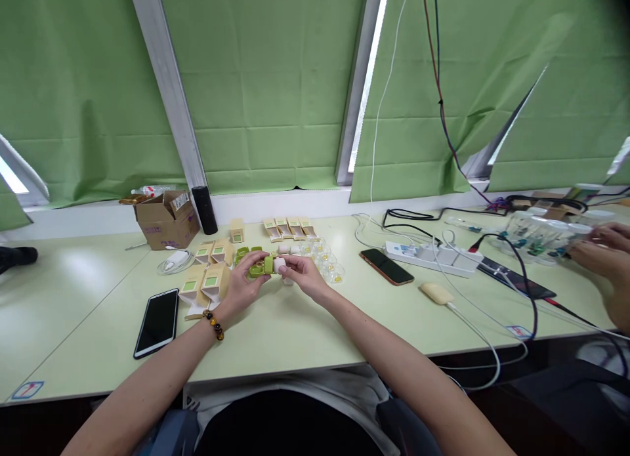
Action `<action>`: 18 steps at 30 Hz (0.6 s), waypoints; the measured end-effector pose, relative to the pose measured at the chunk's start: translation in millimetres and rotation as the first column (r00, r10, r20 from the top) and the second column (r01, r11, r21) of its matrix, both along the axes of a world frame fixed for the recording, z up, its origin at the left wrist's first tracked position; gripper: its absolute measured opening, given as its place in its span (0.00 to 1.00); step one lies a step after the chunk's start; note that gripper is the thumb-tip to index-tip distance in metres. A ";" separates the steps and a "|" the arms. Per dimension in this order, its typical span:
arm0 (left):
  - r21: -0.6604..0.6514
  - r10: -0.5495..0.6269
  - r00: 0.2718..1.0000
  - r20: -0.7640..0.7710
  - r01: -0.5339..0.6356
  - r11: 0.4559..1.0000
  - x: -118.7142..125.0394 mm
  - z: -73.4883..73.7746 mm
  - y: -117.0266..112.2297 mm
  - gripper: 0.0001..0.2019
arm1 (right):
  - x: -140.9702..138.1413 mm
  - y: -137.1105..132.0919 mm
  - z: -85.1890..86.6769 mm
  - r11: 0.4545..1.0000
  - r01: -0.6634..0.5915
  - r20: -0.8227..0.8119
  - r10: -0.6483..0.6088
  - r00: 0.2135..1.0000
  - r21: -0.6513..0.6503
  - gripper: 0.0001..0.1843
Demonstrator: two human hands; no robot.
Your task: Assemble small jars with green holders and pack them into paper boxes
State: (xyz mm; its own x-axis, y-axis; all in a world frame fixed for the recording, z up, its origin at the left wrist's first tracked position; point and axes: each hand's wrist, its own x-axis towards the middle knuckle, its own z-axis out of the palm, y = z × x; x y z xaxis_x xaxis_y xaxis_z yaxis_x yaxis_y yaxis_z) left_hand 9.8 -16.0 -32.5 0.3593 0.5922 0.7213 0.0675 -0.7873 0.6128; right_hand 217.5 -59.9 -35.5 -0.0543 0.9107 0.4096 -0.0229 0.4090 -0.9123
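Observation:
My left hand point(242, 282), with a beaded bracelet point(213, 325) at its wrist, is closed on a small green plastic piece point(268, 265). My right hand point(306, 276) pinches a small white cylindrical piece point(279, 264) against the green one; whether the two are joined I cannot tell. More green pieces point(241, 253) lie just behind my left hand. Beyond my right fingers are other white pieces point(294, 249) and several clear domed parts with yellow centres point(336, 274). To the left stand small open cardboard boxes with green windows point(215, 281).
Phones lie at left point(156, 323) and right point(386, 266). A cardboard box point(167, 220) and a black cylinder point(204, 210) stand at the back. A power strip point(433, 258) and loose cables cross the right side. A co-worker's hands point(603, 249) are beside clear containers point(546, 236).

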 end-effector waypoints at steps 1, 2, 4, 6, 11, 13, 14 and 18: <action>0.004 0.001 1.000 -0.002 -0.001 1.000 0.0 -0.1 0.0 0.21 | -0.1 0.3 -0.4 1.000 0.000 0.001 0.000 1.000 -0.001 0.30; 0.008 0.000 1.000 -0.007 0.000 1.000 -0.1 -0.3 0.2 0.21 | -0.4 0.4 -0.7 1.000 -0.002 0.002 0.002 1.000 -0.003 0.30; 0.016 -0.004 1.000 -0.019 0.004 1.000 -0.1 -0.9 0.5 0.21 | -1.1 0.2 -0.5 1.000 -0.010 0.003 0.010 1.000 -0.002 0.30; 0.024 -0.010 1.000 -0.028 0.011 1.000 -0.2 -1.5 0.8 0.21 | -1.9 -0.3 0.1 1.000 -0.020 0.004 0.020 1.000 0.004 0.30; 0.071 -0.006 0.999 -0.046 0.009 0.997 -0.3 -1.3 0.2 0.20 | -3.7 -1.5 1.5 0.999 -0.030 -0.001 0.030 1.000 0.022 0.29; 0.103 0.004 0.998 -0.057 0.002 0.995 -0.5 -1.0 -0.3 0.20 | -4.3 -2.0 1.9 0.999 -0.035 -0.003 0.035 0.999 0.028 0.29; 0.119 0.010 0.998 -0.060 -0.002 0.993 -0.6 -1.1 -0.4 0.20 | -4.7 -2.3 2.1 0.999 -0.036 -0.002 0.036 0.999 0.030 0.28; 0.179 0.038 0.996 -0.082 -0.023 0.984 -0.5 -4.3 -0.5 0.20 | -7.4 -4.3 3.3 0.999 -0.029 -0.006 0.029 1.000 0.036 0.27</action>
